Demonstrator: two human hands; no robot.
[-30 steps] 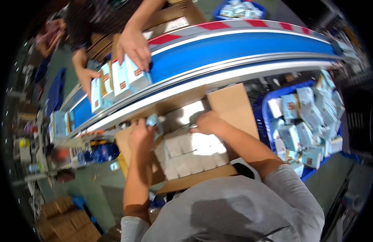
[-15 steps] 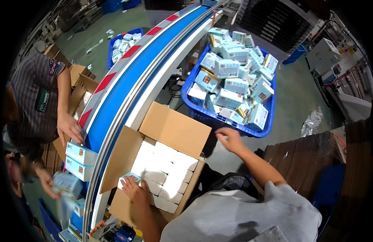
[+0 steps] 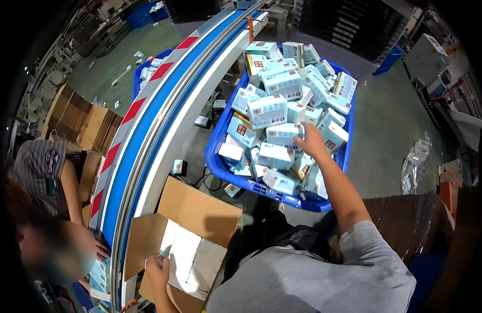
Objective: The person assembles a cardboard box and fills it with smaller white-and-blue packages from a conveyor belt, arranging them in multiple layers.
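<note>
My right hand [image 3: 310, 141] reaches into a blue plastic basket [image 3: 212, 163] heaped with light-blue and white small boxes. Its thumb and fingers close around the right end of one box [image 3: 281, 134] in the heap. Down at the left, my left hand [image 3: 157, 271] is over the left side of an open cardboard carton [image 3: 199, 206], by its raised flap. Its fingers are bent around a small light-blue box [image 3: 160, 259], mostly hidden by the hand. Rows of packed boxes [image 3: 205, 261] show their white sides inside the carton.
A blue conveyor belt [image 3: 147, 122] with a red-and-white striped edge curves past on the left. Across it a co-worker in a striped shirt [image 3: 35, 164] reaches to boxes on the belt. Flattened cardboard [image 3: 392, 224] is stacked at right. Loose boxes [image 3: 179, 167] lie on the floor.
My right hand has gone from beside the basket's near edge up into the boxes. The left hand stays at the carton's left side. The co-worker has leaned lower over the belt.
</note>
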